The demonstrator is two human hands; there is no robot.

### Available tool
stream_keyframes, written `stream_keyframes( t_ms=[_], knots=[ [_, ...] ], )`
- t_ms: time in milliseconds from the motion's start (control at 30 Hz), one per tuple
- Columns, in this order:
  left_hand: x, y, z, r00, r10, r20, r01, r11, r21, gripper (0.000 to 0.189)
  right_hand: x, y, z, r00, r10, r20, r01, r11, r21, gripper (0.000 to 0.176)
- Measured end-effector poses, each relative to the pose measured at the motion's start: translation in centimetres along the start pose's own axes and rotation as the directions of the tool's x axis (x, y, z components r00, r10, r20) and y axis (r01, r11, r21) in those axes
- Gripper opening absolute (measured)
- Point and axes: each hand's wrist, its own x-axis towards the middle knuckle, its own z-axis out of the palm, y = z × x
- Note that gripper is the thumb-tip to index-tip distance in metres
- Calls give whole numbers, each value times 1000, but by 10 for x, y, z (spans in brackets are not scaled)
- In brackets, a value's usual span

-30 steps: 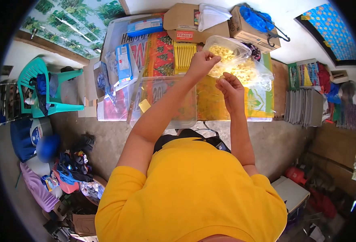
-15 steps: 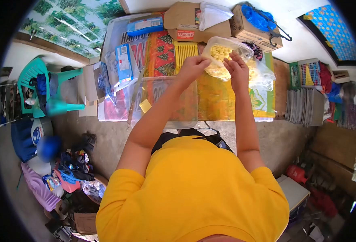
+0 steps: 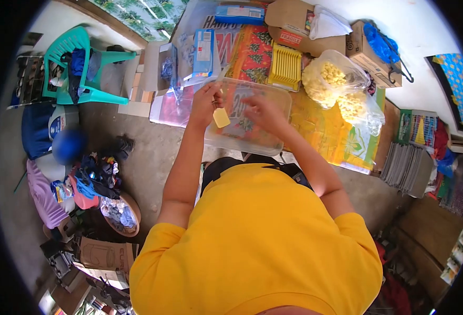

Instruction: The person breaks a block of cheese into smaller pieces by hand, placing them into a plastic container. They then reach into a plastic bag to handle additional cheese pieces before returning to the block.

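Observation:
My left hand (image 3: 206, 106) is at the left edge of a clear plastic tub (image 3: 273, 137), its fingers curled together. A thin pale strip (image 3: 223, 72) shows just beyond those fingers; I cannot tell what they grip. Right beside them is a flat yellow piece (image 3: 221, 118), rounded at the corners. Over the tub is my right hand (image 3: 263, 111), blurred by motion, its fingers pointing toward the left hand. A clear plastic bag (image 3: 350, 62) of small pale-yellow pieces (image 3: 332, 74) lies to the right. Near the bag sits a yellow ridged tray (image 3: 285, 65).
Blue-and-white boxes (image 3: 203, 52) and an opened cardboard box (image 3: 289, 21) stand at the table's back and left. Another carton (image 3: 370, 55) carries a blue plastic bag (image 3: 381, 43). A green chair (image 3: 97, 94) is left of the table, grey stacked sheets (image 3: 406, 167) to the right.
Both hands have left the bag of yellow pieces and moved left and nearer to me, over the tub. The left hand is now beside the flat yellow piece. The view has turned right.

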Motion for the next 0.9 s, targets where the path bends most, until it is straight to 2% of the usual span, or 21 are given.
stream_keyframes(
  t_ms=[67,167,333,433,467,567,600,633,667,733,767,867,900],
  knots=[
    [-10,-1,-12,1000,-19,-7,18,991,-136,26,5,-1,32,985,-155,80,171,945,-278,48],
    [-22,0,-28,998,-64,-1,62,963,-263,26,16,-17,64,988,64,143,-6,928,-372,58],
    [-35,-3,-48,993,-91,76,111,939,-326,31,16,-22,102,991,36,126,25,893,-450,71],
    [-36,-12,-51,996,7,91,7,989,-151,37,18,-14,107,988,63,144,5,905,-425,71],
    [-34,-16,-51,997,10,76,-8,999,-32,37,20,-11,107,985,80,150,-12,913,-407,70],
    [-24,-39,-59,998,52,27,-59,939,339,35,21,21,103,999,-34,24,39,967,-250,67],
    [-17,-52,-63,996,92,14,-88,880,466,33,23,18,89,982,167,92,-162,985,-57,67],
    [-13,-60,-62,991,133,7,-111,803,585,31,25,4,68,919,342,196,-369,922,121,66],
    [-13,-61,-58,980,197,20,-156,704,693,29,25,-1,52,817,476,326,-563,781,270,66],
    [-17,-62,-45,947,312,77,-221,456,862,26,18,21,38,782,495,378,-618,535,577,58],
    [-16,-62,-38,941,324,98,-239,434,868,26,15,32,31,769,495,405,-610,377,697,55],
    [-14,-66,-27,916,362,172,-306,353,884,27,1,11,0,796,345,497,-561,114,820,50],
    [-14,-67,-24,903,377,207,-336,317,887,28,-2,9,-2,807,353,474,-545,135,827,49]
  ],
)
